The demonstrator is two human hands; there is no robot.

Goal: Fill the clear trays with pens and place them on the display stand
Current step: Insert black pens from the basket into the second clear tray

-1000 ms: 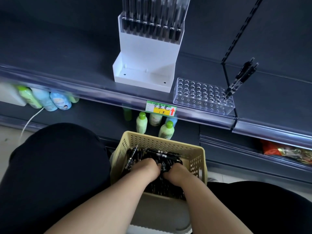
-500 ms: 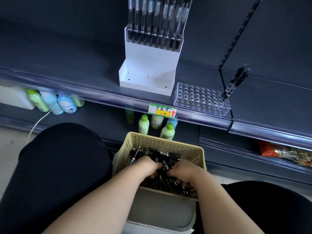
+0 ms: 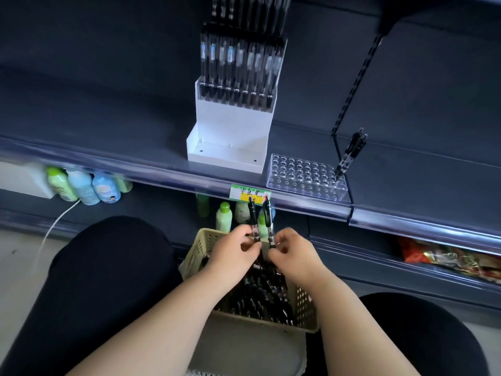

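Above the basket [image 3: 306,302], lower centre, your left hand [image 3: 238,249] and right hand [image 3: 292,252] each pinch 1 upright pen [image 3: 268,221]. Each pen looks light, stiff and slick: grip mid-barrel. The clear tray [image 3: 303,176] sits right of centre.

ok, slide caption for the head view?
Left hand holds one pen, right hand another, above the basket.

Dim overall, with a cool bluish cast over the dark grey metal shelf [image 3: 108,118]. Brightest on the white plastic display stand [image 3: 233,123] and the pale floor [image 3: 19,267] at left. Soft streaks of glare along the clear plastic shelf-edge strip [image 3: 135,169]. Deep shadow beneath it. Motion blur on the green and blue plastic bottles [image 3: 84,185]. Wide-angle bowing of straight lines towards the edges.
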